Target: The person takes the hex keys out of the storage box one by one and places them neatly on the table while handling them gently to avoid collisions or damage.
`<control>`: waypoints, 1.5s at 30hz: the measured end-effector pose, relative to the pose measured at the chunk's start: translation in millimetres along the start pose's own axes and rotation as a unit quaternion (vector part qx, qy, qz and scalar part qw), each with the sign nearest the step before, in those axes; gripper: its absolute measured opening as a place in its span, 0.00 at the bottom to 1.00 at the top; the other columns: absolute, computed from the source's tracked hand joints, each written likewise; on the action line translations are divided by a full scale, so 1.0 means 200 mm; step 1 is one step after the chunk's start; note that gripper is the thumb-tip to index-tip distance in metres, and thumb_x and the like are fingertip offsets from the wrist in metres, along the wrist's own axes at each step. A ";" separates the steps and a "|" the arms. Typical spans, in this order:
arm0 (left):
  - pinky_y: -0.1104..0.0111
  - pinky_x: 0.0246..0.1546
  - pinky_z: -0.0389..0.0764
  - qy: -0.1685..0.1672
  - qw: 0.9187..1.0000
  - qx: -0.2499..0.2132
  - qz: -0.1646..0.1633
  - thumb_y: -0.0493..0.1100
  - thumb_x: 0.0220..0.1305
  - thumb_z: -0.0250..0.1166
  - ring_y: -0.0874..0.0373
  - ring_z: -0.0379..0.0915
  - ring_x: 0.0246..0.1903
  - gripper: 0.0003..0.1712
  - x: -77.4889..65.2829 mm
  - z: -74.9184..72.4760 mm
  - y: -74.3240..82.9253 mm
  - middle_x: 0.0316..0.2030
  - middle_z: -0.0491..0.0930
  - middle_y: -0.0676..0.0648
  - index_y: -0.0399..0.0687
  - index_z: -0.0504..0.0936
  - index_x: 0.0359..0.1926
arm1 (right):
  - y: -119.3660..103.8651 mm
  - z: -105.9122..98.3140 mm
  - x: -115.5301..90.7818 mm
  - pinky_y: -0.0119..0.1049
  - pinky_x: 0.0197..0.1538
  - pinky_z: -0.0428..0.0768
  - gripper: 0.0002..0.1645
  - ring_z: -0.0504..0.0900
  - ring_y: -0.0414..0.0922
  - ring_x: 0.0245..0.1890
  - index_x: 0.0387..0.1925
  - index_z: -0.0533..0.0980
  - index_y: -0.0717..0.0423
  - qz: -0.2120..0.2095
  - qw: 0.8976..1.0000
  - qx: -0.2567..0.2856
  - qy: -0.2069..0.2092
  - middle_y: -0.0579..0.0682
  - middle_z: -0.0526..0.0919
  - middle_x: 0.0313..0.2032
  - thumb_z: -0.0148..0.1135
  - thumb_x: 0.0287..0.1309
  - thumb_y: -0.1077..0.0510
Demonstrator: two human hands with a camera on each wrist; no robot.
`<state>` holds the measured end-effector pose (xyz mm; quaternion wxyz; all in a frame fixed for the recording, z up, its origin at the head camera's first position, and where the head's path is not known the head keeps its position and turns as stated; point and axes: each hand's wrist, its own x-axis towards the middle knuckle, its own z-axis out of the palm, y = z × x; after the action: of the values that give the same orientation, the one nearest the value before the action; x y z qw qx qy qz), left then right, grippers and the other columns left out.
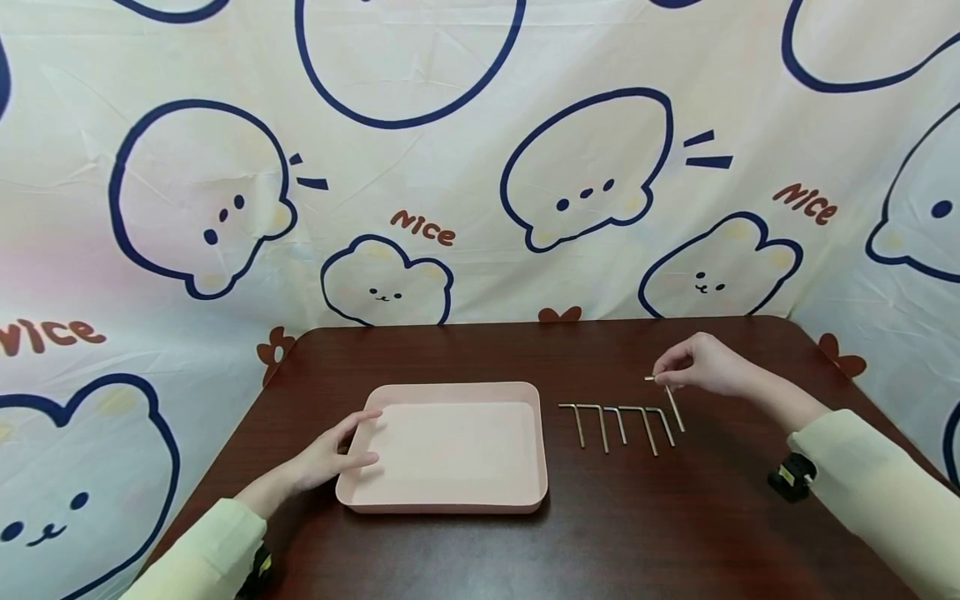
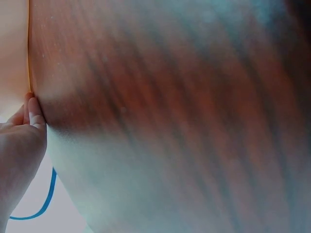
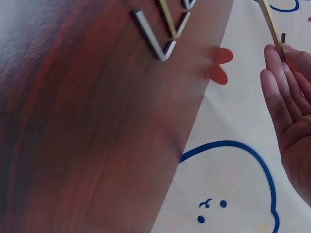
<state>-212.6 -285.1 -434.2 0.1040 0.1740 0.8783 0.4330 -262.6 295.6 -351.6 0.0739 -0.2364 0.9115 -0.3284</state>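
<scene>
A pale pink rectangular tray [image 1: 454,507] lies on the table, and my left hand [image 1: 327,454] grips its left rim; in the left wrist view that hand [image 2: 24,136] has fingertips against the tray's outer edge. To the right of the tray, several L-shaped hex keys [image 1: 603,429] lie in a row, long arms pointing toward me. Beyond the row's right end, my right hand [image 1: 708,365] pinches another hex key [image 1: 676,411] near its bend, long arm slanting down. The right wrist view shows this hand [image 3: 291,97] with the held hex key [image 3: 270,24] between thumb and fingers.
The dark brown wooden table [image 1: 600,542] ends at a printed cloth backdrop [image 1: 480,183] behind and at both sides. In the right wrist view, a few hex keys [image 3: 151,36] lie near the top of the frame.
</scene>
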 end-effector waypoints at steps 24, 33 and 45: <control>0.41 0.61 0.54 0.002 1.000 0.002 -0.005 0.45 0.61 0.70 0.37 0.52 0.67 0.40 0.01 0.00 0.01 0.68 0.60 0.34 0.43 0.62 0.70 | 0.20 0.00 -0.13 0.33 0.33 0.79 0.06 0.80 0.47 0.29 0.37 0.86 0.61 0.015 0.999 -0.048 0.012 0.50 0.86 0.32 0.67 0.57 0.63; 0.43 0.60 0.57 0.000 1.000 0.003 -0.006 0.45 0.61 0.70 0.37 0.54 0.66 0.40 0.00 0.00 0.01 0.68 0.60 0.34 0.44 0.62 0.70 | 0.25 0.01 -0.17 0.37 0.32 0.79 0.07 0.80 0.51 0.29 0.37 0.85 0.63 0.039 0.999 -0.030 0.005 0.52 0.86 0.32 0.67 0.57 0.63; 0.42 0.60 0.56 0.006 1.000 0.003 -0.001 0.45 0.60 0.70 0.37 0.53 0.66 0.40 0.00 0.00 0.01 0.67 0.61 0.35 0.42 0.62 0.69 | 0.30 0.08 -0.16 0.37 0.30 0.79 0.06 0.78 0.45 0.26 0.34 0.85 0.62 0.045 0.999 -0.021 0.002 0.50 0.85 0.30 0.68 0.57 0.62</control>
<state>-211.7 -284.4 -432.3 0.0989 0.1709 0.8805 0.4309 -252.4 343.5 -402.2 0.0814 -0.1962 0.9279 -0.3064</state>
